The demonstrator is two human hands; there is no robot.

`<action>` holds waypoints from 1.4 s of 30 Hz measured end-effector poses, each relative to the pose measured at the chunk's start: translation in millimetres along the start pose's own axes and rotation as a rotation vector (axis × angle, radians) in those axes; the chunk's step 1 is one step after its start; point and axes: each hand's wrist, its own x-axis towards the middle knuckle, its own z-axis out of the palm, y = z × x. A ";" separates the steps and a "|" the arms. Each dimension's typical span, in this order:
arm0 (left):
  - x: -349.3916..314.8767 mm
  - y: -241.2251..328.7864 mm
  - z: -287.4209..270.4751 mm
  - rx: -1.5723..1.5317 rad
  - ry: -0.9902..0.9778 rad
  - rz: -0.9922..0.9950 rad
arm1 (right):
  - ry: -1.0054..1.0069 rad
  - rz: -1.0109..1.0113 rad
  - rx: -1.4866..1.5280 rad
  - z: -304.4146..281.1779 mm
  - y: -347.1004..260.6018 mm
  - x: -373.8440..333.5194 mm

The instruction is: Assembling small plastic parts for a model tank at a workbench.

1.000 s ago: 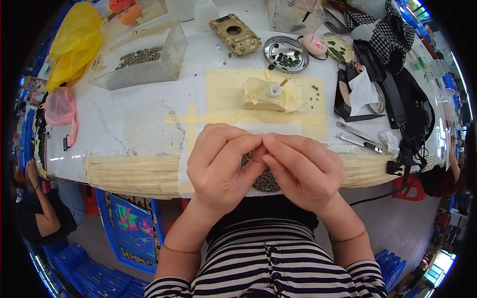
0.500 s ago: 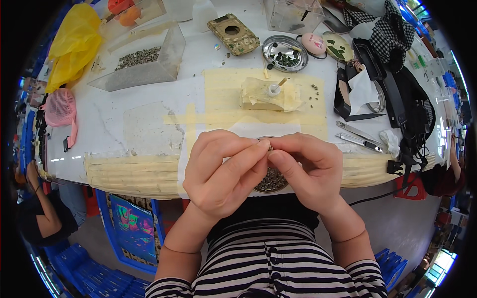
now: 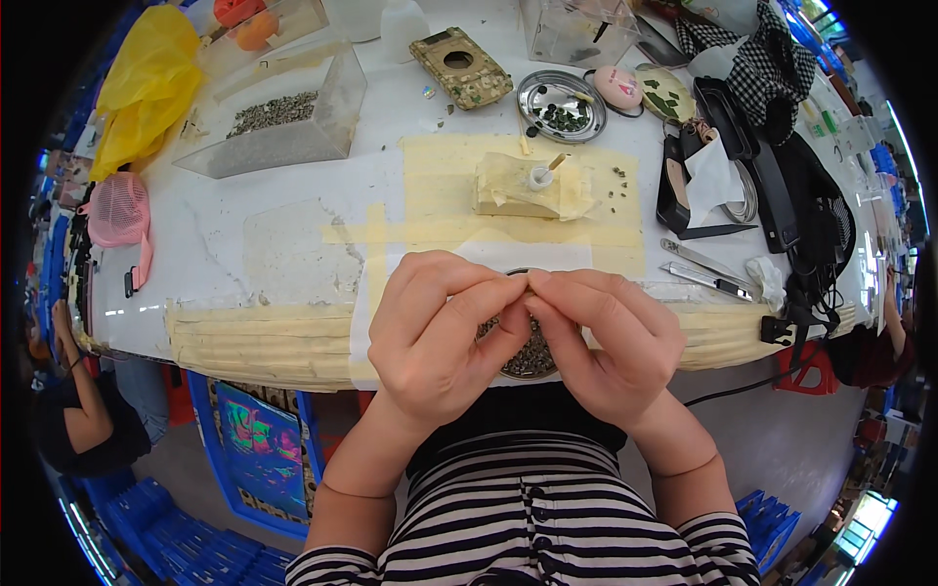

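Observation:
Over a round dish of small grey-brown parts, my left hand and my right hand meet fingertip to fingertip. Each one pinches with thumb and forefinger. Whatever sits between the fingertips is hidden or too small to name. Both hands partly cover the dish, which stands at the table's near edge on a white sheet. Beyond them is a tape-covered block bearing a small white cup with a thin stick in it. Several tiny parts lie loose to the block's right.
A clear bin of similar parts stands far left, near a yellow bag and a pink mesh basket. At the back lie a camouflage model tank hull and a metal dish. Tweezers and a knife lie right.
The tiny piece that showed between my fingertips is now covered by them. My left fingers have bent more and my thumbs have dropped slightly, while both hands stay over the dish.

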 end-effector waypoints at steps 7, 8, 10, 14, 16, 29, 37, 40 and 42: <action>0.3 -1.0 0.7 -0.010 -0.007 -0.112 | -0.075 -0.269 -0.192 -1.2 4.6 1.3; 0.5 -0.8 1.0 -0.013 -0.007 -0.114 | -0.082 -0.281 -0.194 -1.5 5.2 0.9; 1.0 -0.3 1.6 -0.017 -0.006 -0.119 | -0.030 -0.250 -0.220 1.7 2.8 0.3; -0.9 1.6 -1.2 -0.016 -0.042 -0.137 | 0.013 -0.214 -0.226 5.8 4.1 -1.6; -0.2 1.2 -2.2 -0.015 -0.033 -0.110 | -0.062 -0.017 -0.038 0.3 -2.3 1.3; -0.6 3.4 -7.4 -0.009 -0.031 0.059 | -0.175 0.791 0.913 -13.9 -1.6 4.9; -1.1 -1.6 -1.2 -0.038 -0.026 -0.087 | -0.043 -0.260 -0.194 -0.4 2.5 -0.6; 0.2 -0.2 -2.6 -0.043 -0.034 -0.134 | -0.098 -0.328 -0.198 -4.4 8.9 1.1; 0.0 0.8 -3.2 -0.060 -0.042 -0.175 | -0.120 -0.362 -0.220 -6.0 10.6 2.1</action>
